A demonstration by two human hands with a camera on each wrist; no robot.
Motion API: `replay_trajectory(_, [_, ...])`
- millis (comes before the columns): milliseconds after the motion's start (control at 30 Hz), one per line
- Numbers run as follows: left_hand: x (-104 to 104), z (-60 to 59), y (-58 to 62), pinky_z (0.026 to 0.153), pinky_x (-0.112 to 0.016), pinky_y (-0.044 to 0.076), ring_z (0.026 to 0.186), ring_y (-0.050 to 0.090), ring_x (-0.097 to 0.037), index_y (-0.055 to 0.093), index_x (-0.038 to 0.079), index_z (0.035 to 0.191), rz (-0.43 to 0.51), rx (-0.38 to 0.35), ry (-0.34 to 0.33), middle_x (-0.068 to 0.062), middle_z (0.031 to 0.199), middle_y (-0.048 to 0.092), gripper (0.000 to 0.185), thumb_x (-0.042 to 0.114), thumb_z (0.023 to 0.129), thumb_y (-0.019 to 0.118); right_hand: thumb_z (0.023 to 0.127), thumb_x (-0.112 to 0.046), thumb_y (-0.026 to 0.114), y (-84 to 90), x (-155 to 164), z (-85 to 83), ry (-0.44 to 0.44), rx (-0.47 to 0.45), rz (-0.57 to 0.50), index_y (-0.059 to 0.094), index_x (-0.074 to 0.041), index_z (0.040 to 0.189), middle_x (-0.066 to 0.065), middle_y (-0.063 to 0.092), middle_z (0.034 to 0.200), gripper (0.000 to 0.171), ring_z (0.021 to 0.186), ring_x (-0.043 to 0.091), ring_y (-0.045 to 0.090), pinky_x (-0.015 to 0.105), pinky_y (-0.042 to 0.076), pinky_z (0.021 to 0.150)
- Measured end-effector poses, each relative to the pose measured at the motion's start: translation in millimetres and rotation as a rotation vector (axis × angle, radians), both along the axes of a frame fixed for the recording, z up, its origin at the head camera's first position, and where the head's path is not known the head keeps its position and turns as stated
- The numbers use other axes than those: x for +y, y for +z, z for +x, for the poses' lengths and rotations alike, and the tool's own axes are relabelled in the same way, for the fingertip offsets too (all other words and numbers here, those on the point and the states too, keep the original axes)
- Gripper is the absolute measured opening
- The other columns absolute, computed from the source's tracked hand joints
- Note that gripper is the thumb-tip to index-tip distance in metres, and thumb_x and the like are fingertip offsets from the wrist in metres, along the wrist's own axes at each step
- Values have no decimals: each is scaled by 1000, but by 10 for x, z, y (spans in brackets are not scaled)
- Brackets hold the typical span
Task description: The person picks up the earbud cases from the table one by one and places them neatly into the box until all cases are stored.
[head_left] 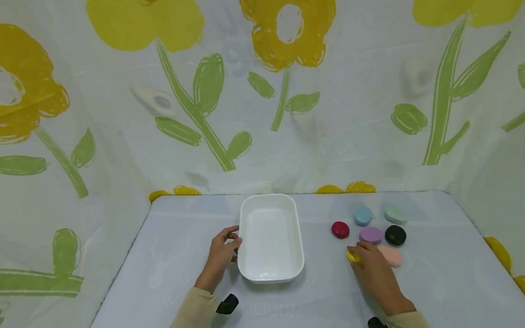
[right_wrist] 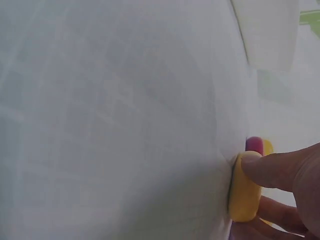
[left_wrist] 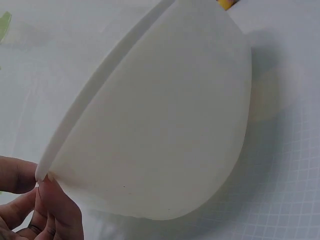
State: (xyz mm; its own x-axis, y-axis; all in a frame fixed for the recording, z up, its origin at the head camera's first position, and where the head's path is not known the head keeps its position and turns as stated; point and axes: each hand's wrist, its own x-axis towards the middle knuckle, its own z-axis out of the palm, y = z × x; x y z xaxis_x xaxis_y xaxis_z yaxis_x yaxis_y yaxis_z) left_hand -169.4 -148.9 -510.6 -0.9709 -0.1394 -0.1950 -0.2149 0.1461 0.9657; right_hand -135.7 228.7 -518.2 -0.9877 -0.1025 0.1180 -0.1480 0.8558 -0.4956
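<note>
A white rectangular tray [head_left: 270,245] with rounded corners lies on the table, its long side running away from me. At its left edge is my left hand [head_left: 222,254], and in the left wrist view the thumb and a finger pinch the rim of the tray [left_wrist: 150,115]. On the right, my right hand [head_left: 375,274] holds a yellow soap bar [right_wrist: 245,192] between thumb and fingers, low at the table surface. Just beyond that hand lie a peach soap bar [head_left: 390,256], partly covered by it, and a purple soap bar [head_left: 371,235].
Behind the purple bar are a red round soap [head_left: 340,230], a blue soap [head_left: 363,216], a mint oval soap [head_left: 396,215] and a black round soap [head_left: 395,235]. Flower-printed sheeting [head_left: 349,154] rises behind the table and along both sides.
</note>
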Motion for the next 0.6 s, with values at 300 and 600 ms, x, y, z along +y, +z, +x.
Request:
replay_trajectory(300, [21,-4,-9,52,-26,50,64,56,-17,58,-1,145,44,-19,-3,-13,113,57,41,5,105,61,90,2,80,62,4,-39,-35,-68,-28,70,4,131,30,60,137,43,129,50,55,65,49,105])
replay_trajectory(600, [30,-5,-35,55,-27,51,74,58,-17,57,1,147,97,-35,2,-12,112,58,42,7,106,61,93,2,78,383,-185,-146,38,9,-201,68,1,134,24,64,135,43,123,43,61,58,57,97])
